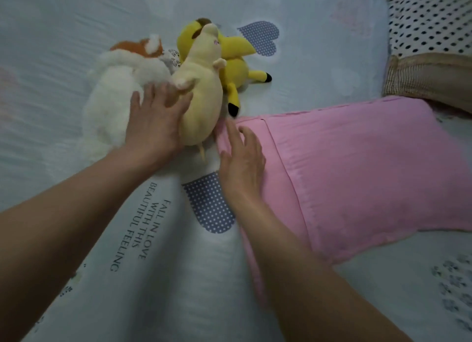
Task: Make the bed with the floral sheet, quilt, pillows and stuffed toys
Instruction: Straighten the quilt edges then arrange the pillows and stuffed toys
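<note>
From the head camera, the left hand (155, 121) lies with straight, spread fingers against the cream plush toy (201, 98) and the white fluffy toy (112, 104), gripping neither. A yellow toy (235, 60) lies just behind them on the pale printed sheet (51, 47). The right hand (242, 160) rests on the near corner of the pink pillow (357, 167), fingers loosely spread. A polka-dot pillow (431, 22) and a beige pillow (429, 78) lie at far right.
</note>
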`<state>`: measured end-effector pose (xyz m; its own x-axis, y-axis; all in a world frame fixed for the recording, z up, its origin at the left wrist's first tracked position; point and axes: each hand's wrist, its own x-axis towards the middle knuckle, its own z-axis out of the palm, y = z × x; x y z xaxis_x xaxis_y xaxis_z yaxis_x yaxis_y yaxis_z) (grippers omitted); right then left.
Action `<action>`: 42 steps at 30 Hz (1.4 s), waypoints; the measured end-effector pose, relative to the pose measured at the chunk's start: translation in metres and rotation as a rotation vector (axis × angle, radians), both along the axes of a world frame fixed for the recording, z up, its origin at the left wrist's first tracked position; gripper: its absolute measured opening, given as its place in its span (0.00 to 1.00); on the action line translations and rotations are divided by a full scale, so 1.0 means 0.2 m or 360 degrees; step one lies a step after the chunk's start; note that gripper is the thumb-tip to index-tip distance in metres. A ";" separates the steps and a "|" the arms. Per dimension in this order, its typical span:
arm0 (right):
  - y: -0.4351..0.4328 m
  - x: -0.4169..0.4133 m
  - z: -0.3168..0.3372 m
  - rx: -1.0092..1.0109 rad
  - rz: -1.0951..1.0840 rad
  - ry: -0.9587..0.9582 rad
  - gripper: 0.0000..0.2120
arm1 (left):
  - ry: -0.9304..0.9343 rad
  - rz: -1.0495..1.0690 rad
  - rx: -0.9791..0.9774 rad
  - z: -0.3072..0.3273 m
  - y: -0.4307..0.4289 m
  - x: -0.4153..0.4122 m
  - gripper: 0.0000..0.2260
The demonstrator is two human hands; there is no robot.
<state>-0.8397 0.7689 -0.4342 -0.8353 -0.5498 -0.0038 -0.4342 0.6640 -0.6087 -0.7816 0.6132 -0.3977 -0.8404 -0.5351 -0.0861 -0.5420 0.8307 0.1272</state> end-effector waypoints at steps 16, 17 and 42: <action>1.10 -0.43 -0.25 0.0583 -0.0898 -0.0234 0.33 | -0.0402 -0.0844 0.0200 -0.42 1.00 -0.74 0.40; 1.13 -0.46 -0.26 0.0581 -0.0949 -0.0235 0.36 | -0.0391 -0.0853 0.0160 -0.44 1.03 -0.79 0.42; 1.49 -0.54 -0.18 0.0334 -0.1429 -0.0690 0.47 | -0.0557 -0.0501 0.0267 -0.39 1.16 -1.02 0.29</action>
<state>-0.9486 1.0675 -0.4700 -0.8428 0.3260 -0.4284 0.5072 0.7473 -0.4292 -0.9846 0.8451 -0.4759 -0.8642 -0.2146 -0.4552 -0.3021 0.9446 0.1283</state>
